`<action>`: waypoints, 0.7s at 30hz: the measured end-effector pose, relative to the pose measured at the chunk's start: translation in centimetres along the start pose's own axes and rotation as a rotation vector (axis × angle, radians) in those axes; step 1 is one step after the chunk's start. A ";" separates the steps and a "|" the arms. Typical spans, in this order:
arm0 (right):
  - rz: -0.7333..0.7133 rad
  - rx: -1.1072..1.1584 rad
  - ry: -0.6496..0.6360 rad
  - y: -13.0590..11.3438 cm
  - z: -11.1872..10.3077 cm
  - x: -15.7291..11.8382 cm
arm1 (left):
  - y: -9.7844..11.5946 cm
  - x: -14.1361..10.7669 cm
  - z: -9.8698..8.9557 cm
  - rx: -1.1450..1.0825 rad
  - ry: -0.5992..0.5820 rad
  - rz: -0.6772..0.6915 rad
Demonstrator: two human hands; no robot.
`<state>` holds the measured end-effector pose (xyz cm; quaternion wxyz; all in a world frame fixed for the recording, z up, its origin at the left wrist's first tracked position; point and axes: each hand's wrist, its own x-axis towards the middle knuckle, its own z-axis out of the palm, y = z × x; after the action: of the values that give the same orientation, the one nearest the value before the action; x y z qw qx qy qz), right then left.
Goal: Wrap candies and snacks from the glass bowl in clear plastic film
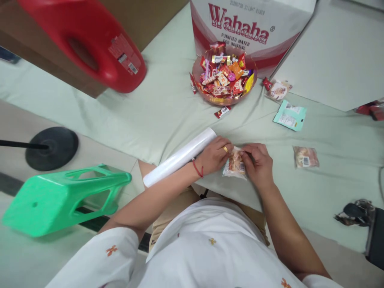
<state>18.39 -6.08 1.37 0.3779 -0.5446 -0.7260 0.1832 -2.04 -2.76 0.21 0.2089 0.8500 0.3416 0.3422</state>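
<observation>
Creased cloth (168,108) lies beneath fingers (247,162) pinching a crinkly, transparent packet (235,163).

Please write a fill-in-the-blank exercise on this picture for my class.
1. The left hand and right hand hold a snack packet; the ring is on the ____ hand.
2. The largest word on the water carton is ____.
3. The plastic stool is coloured ____.

Missing words: left; Wahaha; green.
</observation>
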 end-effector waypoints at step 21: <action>0.135 -0.050 0.139 2.0 0.2 -1.1 | 0.0 -0.1 1.7 0.187 0.122 -0.027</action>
<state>19.67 -6.38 -0.46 0.4005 -0.6131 -0.6638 0.1518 -0.86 -3.06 -0.95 0.1120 0.8388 0.3954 0.3570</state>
